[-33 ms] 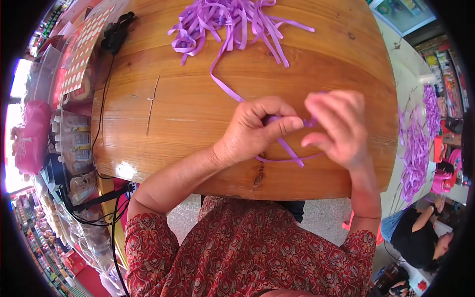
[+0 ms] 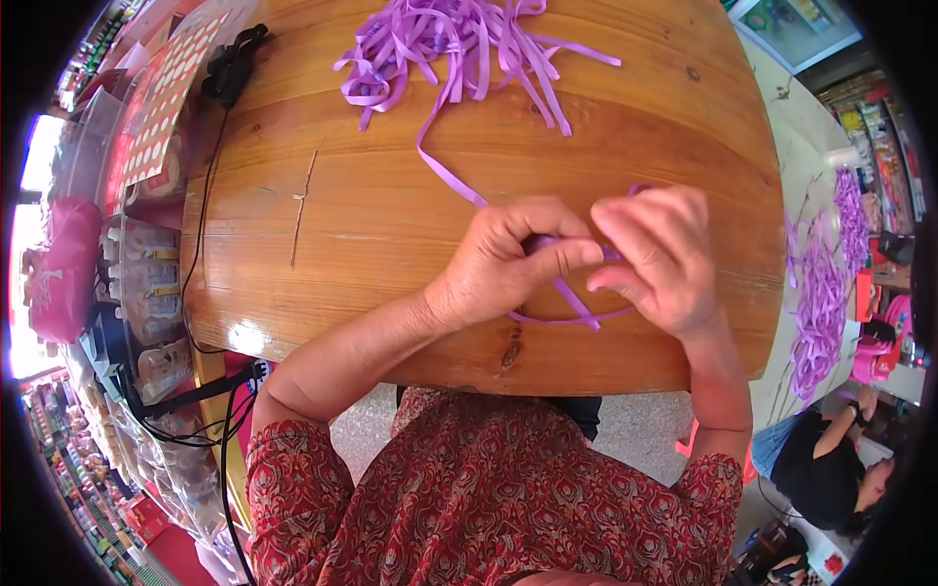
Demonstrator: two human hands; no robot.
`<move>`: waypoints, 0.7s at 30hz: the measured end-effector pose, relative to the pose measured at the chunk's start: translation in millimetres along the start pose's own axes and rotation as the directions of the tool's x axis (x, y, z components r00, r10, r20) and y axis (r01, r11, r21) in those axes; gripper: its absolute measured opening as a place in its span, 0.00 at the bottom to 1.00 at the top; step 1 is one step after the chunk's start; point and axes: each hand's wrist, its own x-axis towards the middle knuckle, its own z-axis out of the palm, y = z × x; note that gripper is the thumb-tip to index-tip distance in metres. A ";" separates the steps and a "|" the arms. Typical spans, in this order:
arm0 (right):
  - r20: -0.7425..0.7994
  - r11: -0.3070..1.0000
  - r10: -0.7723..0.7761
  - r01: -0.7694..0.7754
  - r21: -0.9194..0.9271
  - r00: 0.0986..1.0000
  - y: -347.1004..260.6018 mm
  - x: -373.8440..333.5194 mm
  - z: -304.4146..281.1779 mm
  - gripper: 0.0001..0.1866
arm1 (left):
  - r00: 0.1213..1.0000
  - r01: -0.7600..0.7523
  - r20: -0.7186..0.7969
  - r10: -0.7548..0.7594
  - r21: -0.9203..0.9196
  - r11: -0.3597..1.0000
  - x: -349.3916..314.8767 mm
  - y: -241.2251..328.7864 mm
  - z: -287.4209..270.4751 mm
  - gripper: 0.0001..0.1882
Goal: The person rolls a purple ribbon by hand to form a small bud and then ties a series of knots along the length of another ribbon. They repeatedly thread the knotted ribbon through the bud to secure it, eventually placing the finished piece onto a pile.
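Near the front of the wooden table, my left hand is closed on a purple ribbon, pinching it between thumb and bent fingers. A short ribbon end sticks out below this hand, and a small twist of ribbon shows at the thumb tip. From under the hand a loop curves right toward my right hand. That hand is close beside the left, its thumb and curved fingers apart; bits of ribbon show above and below it. Farther back, the ribbon runs to a loose purple ribbon heap.
A thin twisted tie lies left on the table. A black cable with a clip follows the left edge, beside plastic containers. On a pale surface at right lie more purple ribbons; a person in black is at lower right.
My right hand has shifted slightly left, closer to my left hand, and its fingers have curled a little more. My left hand keeps its pinch on the ribbon.
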 end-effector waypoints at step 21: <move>-0.563 0.652 0.750 -0.530 0.543 0.346 54.5 -112.1 -115.0 0.09 | 0.940 -0.288 -0.042 0.338 0.427 0.857 12.1 3.3 8.6 0.18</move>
